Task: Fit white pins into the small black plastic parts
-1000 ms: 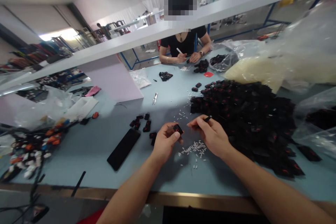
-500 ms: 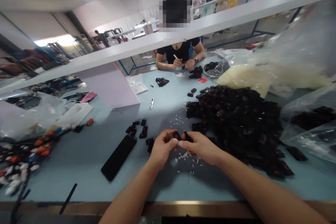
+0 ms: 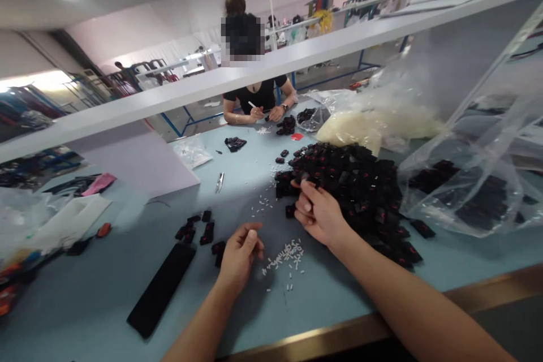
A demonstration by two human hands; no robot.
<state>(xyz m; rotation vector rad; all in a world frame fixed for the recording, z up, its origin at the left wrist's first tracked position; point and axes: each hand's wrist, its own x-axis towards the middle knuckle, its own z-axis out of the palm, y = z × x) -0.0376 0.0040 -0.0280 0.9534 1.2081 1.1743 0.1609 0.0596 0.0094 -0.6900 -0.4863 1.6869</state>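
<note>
My left hand (image 3: 240, 251) hovers over the table beside a few small black pieces (image 3: 219, 251), its fingers loosely curled and apart, with nothing visible in it. My right hand (image 3: 318, 212) is at the near left edge of a large pile of small black tabs with red marks (image 3: 360, 169). Its thumb and fingers are pinched together; a dark bit shows at the fingertips, but I cannot tell whether it is held or part of the pile. Small white tube-like bits (image 3: 288, 254) lie scattered between my hands.
A long black flat object (image 3: 163, 291) lies at left, near several black tabs (image 3: 207, 232). Small metal snips (image 3: 219, 182) are farther back. Clear plastic bags (image 3: 462, 181) stand at right. Beyond the shelf (image 3: 190, 82), a co-worker (image 3: 258, 102) handles small items.
My hands have separated. The black tab with a red mark has left my left hand, and my right hand has moved up to the pile. The view has swung right.
</note>
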